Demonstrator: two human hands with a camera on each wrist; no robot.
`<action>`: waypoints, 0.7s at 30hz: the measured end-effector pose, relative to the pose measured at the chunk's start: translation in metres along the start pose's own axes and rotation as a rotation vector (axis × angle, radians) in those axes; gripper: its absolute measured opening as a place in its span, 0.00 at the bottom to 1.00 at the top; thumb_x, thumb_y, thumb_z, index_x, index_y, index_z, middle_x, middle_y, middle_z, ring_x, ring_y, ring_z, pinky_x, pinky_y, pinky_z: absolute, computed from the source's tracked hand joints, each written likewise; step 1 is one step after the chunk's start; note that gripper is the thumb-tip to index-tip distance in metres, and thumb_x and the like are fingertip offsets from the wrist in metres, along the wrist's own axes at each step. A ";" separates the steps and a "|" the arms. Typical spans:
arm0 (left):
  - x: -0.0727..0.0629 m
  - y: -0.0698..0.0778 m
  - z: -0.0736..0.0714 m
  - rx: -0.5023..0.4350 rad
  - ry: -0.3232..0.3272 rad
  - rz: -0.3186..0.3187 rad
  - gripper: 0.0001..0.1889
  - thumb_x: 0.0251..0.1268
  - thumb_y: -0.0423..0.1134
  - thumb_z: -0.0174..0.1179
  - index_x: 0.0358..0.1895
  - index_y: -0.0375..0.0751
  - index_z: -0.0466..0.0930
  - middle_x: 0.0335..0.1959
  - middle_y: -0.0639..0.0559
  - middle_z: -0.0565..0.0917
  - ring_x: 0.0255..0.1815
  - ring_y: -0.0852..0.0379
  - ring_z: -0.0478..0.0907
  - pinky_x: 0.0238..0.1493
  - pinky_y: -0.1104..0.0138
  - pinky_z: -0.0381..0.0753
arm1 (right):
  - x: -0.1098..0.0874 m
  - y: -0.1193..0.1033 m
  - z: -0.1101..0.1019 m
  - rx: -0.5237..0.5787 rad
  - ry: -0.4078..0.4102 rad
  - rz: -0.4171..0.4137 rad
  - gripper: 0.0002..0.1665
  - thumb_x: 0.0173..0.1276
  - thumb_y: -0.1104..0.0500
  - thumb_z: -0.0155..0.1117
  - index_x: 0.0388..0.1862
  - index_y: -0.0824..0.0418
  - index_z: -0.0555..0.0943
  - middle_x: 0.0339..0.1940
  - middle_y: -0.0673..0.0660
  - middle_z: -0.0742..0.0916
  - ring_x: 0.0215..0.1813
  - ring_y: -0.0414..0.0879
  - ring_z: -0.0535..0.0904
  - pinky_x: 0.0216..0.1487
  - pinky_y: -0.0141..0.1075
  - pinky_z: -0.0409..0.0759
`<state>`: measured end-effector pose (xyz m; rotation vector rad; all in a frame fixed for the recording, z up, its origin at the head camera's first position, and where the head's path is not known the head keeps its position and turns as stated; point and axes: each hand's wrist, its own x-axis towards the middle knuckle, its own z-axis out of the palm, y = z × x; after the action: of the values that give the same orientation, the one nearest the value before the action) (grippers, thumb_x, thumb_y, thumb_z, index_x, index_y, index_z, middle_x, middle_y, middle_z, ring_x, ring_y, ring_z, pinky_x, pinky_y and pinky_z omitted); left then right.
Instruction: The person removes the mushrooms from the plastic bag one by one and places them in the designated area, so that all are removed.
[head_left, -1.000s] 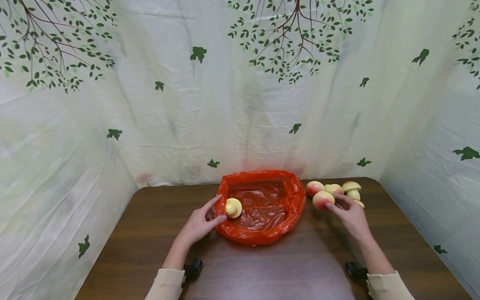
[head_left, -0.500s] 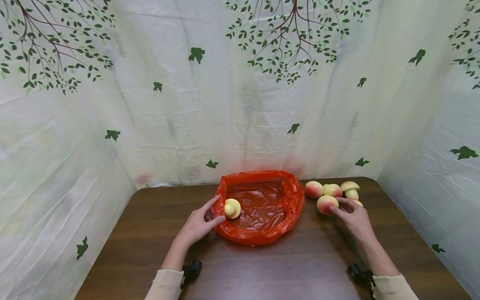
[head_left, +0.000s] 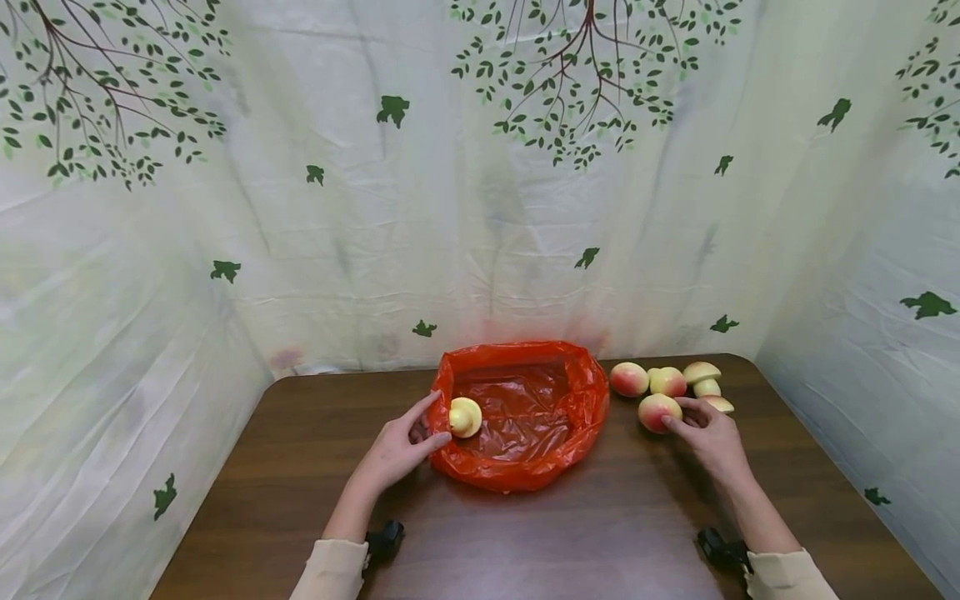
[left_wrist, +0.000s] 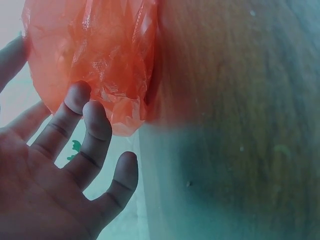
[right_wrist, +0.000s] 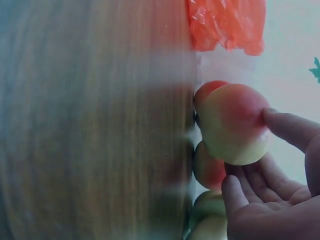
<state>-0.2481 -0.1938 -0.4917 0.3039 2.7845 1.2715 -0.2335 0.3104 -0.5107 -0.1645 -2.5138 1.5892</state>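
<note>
A red plastic bag [head_left: 517, 477] stands wide-mouthed at the table's back middle, a pale yellow mushroom [head_left: 466, 417] inside at its left. My left hand [head_left: 401, 448] touches the bag's left side, thumb and index finger spread along it. Seen from the left wrist, the other fingers [left_wrist: 97, 122] are loosely bent at the bag's outside. To the right of the bag, my right hand [head_left: 708, 435] pinches a red-and-yellow peach [head_left: 657, 413] between thumb and fingers. Close behind it sit two more peaches, one at the left [head_left: 628, 379] and one at the right [head_left: 667, 382].
A mushroom [head_left: 703, 377] stands at the back right, with another pale cap [head_left: 718, 404] partly hidden behind my right hand. The brown wooden table [head_left: 540, 542] ends at a leaf-printed curtain [head_left: 510, 250] at the back.
My right hand has moved the pinched peach a little to the right and toward me, away from the bag. My left hand and the bag stay where they were.
</note>
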 end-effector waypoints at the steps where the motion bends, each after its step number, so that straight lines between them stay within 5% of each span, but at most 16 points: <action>1: 0.000 0.000 0.000 -0.001 0.000 0.001 0.39 0.70 0.54 0.71 0.82 0.59 0.67 0.40 0.51 0.80 0.38 0.55 0.76 0.38 0.66 0.78 | 0.000 0.001 0.000 -0.005 0.003 0.002 0.33 0.75 0.55 0.71 0.69 0.75 0.76 0.69 0.74 0.80 0.47 0.13 0.72 0.48 0.12 0.74; 21: 0.000 0.001 0.001 0.009 -0.008 -0.025 0.40 0.70 0.55 0.70 0.82 0.60 0.66 0.40 0.50 0.80 0.36 0.55 0.76 0.36 0.66 0.77 | -0.005 0.003 -0.006 0.031 0.006 0.003 0.34 0.76 0.56 0.71 0.70 0.77 0.74 0.71 0.78 0.78 0.48 0.10 0.70 0.49 0.11 0.72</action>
<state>-0.2476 -0.1918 -0.4916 0.2725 2.7793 1.2503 -0.2278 0.3160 -0.5118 -0.1688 -2.4842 1.6251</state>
